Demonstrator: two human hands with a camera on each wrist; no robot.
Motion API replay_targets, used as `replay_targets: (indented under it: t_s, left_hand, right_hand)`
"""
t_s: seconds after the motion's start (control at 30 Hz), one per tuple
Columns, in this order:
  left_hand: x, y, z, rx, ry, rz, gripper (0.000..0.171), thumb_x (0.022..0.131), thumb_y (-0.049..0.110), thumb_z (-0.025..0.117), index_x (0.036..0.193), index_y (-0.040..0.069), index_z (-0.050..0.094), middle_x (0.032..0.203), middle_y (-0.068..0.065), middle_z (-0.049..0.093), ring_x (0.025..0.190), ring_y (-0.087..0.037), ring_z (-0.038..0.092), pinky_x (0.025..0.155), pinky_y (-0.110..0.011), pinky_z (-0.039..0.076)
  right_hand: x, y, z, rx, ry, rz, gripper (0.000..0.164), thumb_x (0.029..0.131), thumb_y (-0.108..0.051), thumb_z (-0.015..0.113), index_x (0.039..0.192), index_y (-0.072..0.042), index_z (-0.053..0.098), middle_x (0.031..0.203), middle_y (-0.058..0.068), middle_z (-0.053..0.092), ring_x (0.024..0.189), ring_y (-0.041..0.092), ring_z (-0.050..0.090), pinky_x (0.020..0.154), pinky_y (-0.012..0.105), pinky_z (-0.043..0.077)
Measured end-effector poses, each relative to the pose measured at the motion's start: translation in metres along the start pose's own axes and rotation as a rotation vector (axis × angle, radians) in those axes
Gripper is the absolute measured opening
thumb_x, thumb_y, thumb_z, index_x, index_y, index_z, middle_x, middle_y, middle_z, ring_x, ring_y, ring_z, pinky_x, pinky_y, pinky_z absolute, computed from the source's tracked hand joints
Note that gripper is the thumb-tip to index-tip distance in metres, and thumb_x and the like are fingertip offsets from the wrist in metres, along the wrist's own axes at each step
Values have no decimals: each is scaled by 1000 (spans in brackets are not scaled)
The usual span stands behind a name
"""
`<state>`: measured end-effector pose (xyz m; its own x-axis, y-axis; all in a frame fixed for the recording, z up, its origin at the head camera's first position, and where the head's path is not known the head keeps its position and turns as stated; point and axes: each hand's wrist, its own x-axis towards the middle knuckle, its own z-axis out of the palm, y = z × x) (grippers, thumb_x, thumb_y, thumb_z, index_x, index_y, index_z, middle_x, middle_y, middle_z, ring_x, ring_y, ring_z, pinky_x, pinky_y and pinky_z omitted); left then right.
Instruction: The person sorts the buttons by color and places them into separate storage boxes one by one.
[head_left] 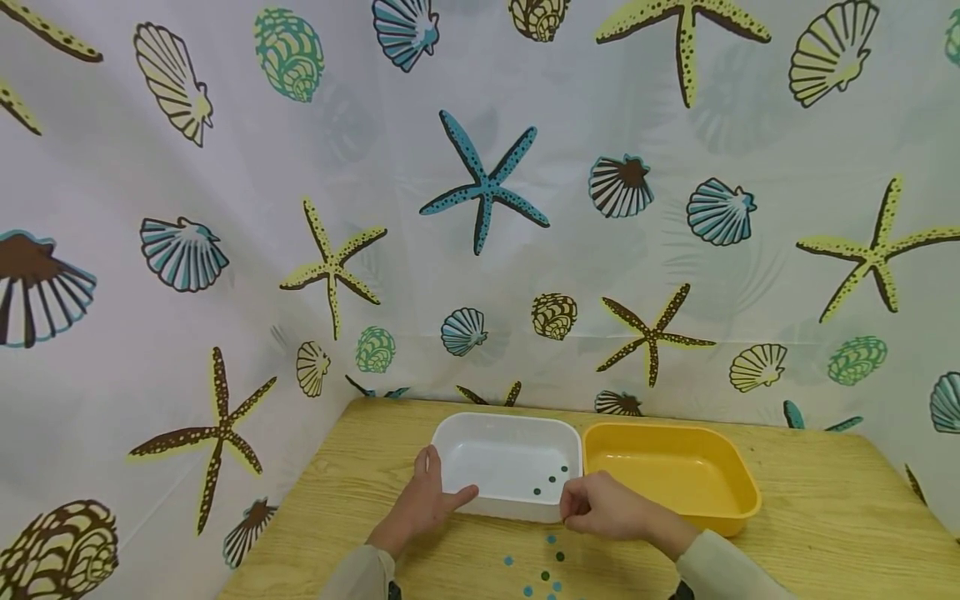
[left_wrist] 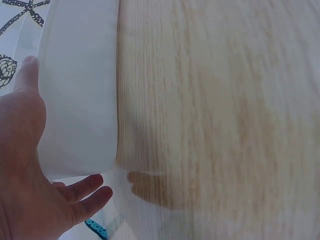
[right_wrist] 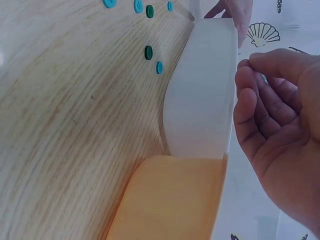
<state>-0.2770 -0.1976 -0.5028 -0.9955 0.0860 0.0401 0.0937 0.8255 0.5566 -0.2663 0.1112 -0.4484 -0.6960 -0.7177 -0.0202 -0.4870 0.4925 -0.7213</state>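
So, at far left, a left hand at the near left corner of a white tray: grip wide and relaxed, thumb along the front wall, fingers by the end wall, nothing pinched. Looks placed to steady the tray against sliding. Next, inside the tray, three dark green buttons towards the right end. Below, on the table just in front, loose blue buttons among a couple of loose green buttons, apparently spread for easy picking. Then, at the white tray's near right corner, a right hand with grip closed: thumb against curled fingers, and between them a green sliver, probably a button, though too small for certainty. Seems a fingertip pinch suited to so slight a thing. Finally, at right, a yellow tray, right beside the white one, perhaps for a short reach between both.
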Motion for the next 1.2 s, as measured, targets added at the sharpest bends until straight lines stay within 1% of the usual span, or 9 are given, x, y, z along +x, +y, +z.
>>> replay_targets:
  t_s: [0.2,0.3,0.43,0.63,0.73,0.93,1.2]
  left_hand:
    - [1,0,0,6,3,5,111,83,59,61,143,-17,6,147,-33,10,106,-41,55,86,-48,47]
    - [1,0,-1,4,1,3,111,83,59,61,143,-17,6,147,-33,11,107,-41,54,87,-48,46]
    - [1,1,-1,-6,-4,-3,111,83,58,62,143,-17,6,147,-33,10,108,-42,53,88,-49,46]
    - [0,1,-2,-16,-7,-3,111,84,58,62,143,-17,6,148,-33,9,111,-43,52,88,-49,45]
    - [-1,0,-1,-21,-8,7,110,84,58,61,143,-17,6,148,-33,8,111,-43,51,88,-49,45]
    - [0,-1,-1,-29,-5,15,109,85,58,60,144,-16,5,148,-33,7,113,-43,50,89,-48,45]
    - [-1,-1,-1,-36,-18,2,111,84,60,60,144,-16,4,148,-33,7,112,-42,51,88,-48,45]
  right_hand:
    - [4,2,-1,4,27,14,5,86,-5,67,85,-9,65,77,-7,63,71,9,56,67,22,48]
    - [5,3,-1,-1,48,18,3,85,-5,67,86,-8,65,78,-5,63,72,10,55,67,23,48]
    - [8,5,0,3,84,25,3,87,-8,67,88,-6,65,77,-6,62,71,11,55,65,23,47]
    - [16,7,3,12,134,37,4,89,-10,65,87,-12,62,78,-7,60,70,10,54,61,24,45]
    - [19,9,4,24,146,44,5,89,-9,64,86,-12,61,78,-6,60,70,11,53,60,24,45]
    - [26,9,4,33,171,20,6,88,-6,64,86,-10,62,77,-4,60,70,13,53,61,24,45]
    - [37,7,2,39,157,39,5,88,-5,65,86,-9,62,77,-4,60,71,13,53,62,25,46]
